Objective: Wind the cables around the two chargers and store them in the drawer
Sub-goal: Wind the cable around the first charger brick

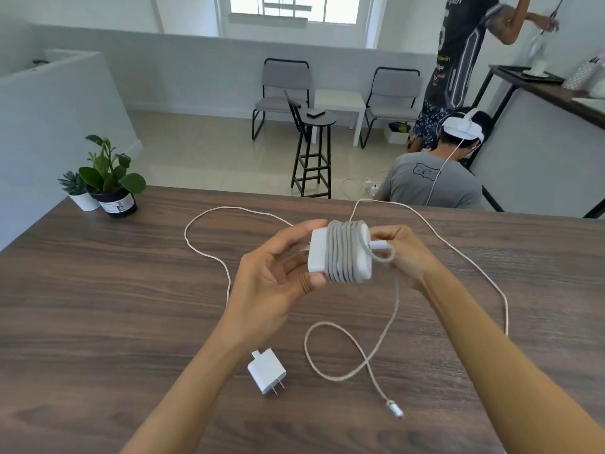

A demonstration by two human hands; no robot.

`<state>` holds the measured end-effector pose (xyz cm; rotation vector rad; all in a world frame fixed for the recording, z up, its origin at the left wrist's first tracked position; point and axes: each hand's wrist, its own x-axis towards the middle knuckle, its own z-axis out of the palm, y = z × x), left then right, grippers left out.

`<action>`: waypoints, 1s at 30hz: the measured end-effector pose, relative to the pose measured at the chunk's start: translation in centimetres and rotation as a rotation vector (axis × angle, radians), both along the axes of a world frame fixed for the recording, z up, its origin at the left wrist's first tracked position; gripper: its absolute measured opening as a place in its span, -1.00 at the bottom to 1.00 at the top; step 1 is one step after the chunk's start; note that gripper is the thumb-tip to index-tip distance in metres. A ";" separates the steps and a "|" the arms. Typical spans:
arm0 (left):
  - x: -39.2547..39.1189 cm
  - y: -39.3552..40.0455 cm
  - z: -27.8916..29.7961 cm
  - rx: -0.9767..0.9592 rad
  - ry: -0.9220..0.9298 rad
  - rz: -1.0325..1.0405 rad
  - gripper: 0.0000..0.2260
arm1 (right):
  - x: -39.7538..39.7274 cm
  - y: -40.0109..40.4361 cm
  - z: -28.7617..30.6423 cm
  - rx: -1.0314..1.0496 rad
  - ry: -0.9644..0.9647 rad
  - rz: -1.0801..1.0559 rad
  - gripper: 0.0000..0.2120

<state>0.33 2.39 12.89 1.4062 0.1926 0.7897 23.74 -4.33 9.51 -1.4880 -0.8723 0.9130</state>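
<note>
A white charger [317,253] wrapped in several turns of grey cable [343,253] is held above the wooden table [98,306]. My left hand [278,270] grips its plug end between thumb and fingers. My right hand [406,253] pinches the cable's end by the connector at the charger's right side. A second white charger [266,371] lies bare on the table near me, prongs pointing toward me. A loose white cable [370,358] loops across the table, its metal plug [395,409] lying near the front. No drawer is in view.
Two potted plants [108,181] stand at the table's far left corner. Beyond the far edge a person [432,181] with a white headset sits low, another person [465,54] stands by a side table, and a stool [314,152] and chairs stand on the floor.
</note>
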 end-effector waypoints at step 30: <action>2.7 3.7 -4.3 0.200 0.247 0.332 -0.46 | -8.2 -3.0 4.7 0.155 -0.884 -0.068 -0.91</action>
